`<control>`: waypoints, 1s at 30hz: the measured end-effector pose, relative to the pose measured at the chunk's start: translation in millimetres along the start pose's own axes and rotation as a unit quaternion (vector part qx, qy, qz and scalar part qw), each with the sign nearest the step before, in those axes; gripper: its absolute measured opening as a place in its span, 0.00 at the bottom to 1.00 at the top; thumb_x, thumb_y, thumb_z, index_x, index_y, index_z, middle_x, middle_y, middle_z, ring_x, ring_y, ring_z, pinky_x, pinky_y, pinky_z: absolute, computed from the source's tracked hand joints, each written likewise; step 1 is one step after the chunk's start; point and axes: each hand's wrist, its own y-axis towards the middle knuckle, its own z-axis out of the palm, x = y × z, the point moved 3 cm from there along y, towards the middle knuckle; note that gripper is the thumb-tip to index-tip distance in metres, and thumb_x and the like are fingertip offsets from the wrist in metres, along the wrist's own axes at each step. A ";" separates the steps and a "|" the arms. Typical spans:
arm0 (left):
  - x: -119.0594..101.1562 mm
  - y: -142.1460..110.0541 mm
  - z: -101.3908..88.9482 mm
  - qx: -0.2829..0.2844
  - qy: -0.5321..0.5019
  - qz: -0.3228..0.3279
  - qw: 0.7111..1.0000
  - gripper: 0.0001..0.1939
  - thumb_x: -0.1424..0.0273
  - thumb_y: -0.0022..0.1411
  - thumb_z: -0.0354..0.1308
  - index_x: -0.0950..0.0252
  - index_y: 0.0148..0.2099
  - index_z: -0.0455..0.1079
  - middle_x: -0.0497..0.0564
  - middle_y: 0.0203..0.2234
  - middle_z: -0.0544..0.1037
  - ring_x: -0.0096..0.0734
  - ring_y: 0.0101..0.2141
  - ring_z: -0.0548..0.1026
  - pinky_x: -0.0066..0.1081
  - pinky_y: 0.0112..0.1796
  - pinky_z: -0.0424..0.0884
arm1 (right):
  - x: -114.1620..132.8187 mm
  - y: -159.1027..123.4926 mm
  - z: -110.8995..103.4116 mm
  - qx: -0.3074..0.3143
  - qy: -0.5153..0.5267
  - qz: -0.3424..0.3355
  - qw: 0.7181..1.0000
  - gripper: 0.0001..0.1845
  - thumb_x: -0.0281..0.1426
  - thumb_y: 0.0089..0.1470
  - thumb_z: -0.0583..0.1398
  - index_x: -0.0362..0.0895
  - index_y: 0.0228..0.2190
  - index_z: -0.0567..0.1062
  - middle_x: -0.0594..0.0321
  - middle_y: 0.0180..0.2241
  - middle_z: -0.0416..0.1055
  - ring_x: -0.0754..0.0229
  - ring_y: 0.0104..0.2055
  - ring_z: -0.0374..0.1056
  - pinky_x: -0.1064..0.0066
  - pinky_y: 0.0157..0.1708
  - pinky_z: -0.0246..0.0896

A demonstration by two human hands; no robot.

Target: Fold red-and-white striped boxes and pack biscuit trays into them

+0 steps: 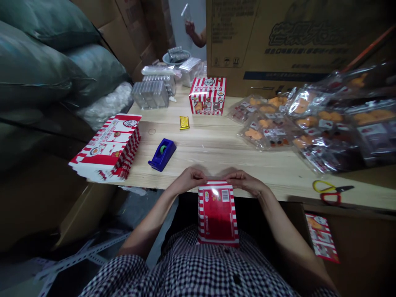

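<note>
A red box (218, 214) with red-and-white striped edges and a barcode lies against my front at the table's near edge. Pinching its upper left corner is my left hand (192, 178), fingers closed. My right hand (244, 181) grips the upper right corner in the same way. Just beyond my left hand sits a blue tape dispenser (162, 154) with a green roll. To the left is a stack of flat striped cartons (108, 144). A small yellow packet (184, 122) lies farther back, before an upright striped box (208, 96).
Clear plastic packs (151, 93) stand at the back left. Bagged toy sets (269, 123) pile up on the right. Scissors (331, 191) lie near the right front edge, above a striped card (321, 237). A large cardboard box (235, 49) blocks the back; another person's hand (190, 28) shows beside it.
</note>
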 end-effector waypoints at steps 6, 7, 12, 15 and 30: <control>-8.0 -5.2 -4.8 0.045 0.026 -0.017 0.999 0.15 0.62 0.56 0.67 0.70 0.38 0.81 0.55 0.30 0.83 0.30 0.29 0.77 0.29 0.35 0.71 | 5.3 -1.7 0.4 0.001 0.025 0.016 1.000 0.19 0.40 0.42 0.74 0.44 0.36 0.83 0.57 0.37 0.81 0.58 0.36 0.77 0.66 0.41 0.72; -10.3 -7.0 -5.6 0.058 0.030 -0.017 0.998 0.15 0.62 0.57 0.66 0.70 0.39 0.81 0.55 0.32 0.83 0.31 0.31 0.78 0.29 0.37 0.71 | 4.3 -0.8 1.1 -0.005 0.027 0.010 1.000 0.17 0.40 0.42 0.73 0.45 0.34 0.83 0.59 0.36 0.81 0.59 0.35 0.77 0.67 0.40 0.71; -18.6 -20.8 -1.7 0.112 0.021 -0.012 0.993 0.17 0.62 0.63 0.62 0.66 0.50 0.79 0.55 0.41 0.83 0.35 0.39 0.80 0.33 0.43 0.73 | -3.5 -7.9 8.2 -0.044 0.021 -0.038 0.998 0.13 0.40 0.46 0.72 0.44 0.30 0.81 0.64 0.29 0.79 0.62 0.31 0.74 0.70 0.36 0.68; -15.2 -29.8 6.9 0.081 -0.002 0.008 0.997 0.21 0.64 0.60 0.65 0.64 0.55 0.76 0.56 0.45 0.82 0.39 0.43 0.80 0.36 0.47 0.74 | -6.6 -22.6 15.2 -0.067 0.016 -0.068 0.995 0.12 0.41 0.52 0.69 0.46 0.33 0.81 0.63 0.34 0.80 0.60 0.38 0.75 0.68 0.44 0.66; -11.1 -47.5 26.8 -0.171 -0.098 0.056 0.979 0.16 0.66 0.57 0.67 0.67 0.47 0.79 0.58 0.47 0.82 0.40 0.42 0.82 0.37 0.45 0.77 | 19.9 -51.9 38.2 -0.183 -0.019 -0.172 0.968 0.12 0.41 0.50 0.70 0.48 0.34 0.82 0.58 0.43 0.80 0.54 0.46 0.75 0.64 0.47 0.69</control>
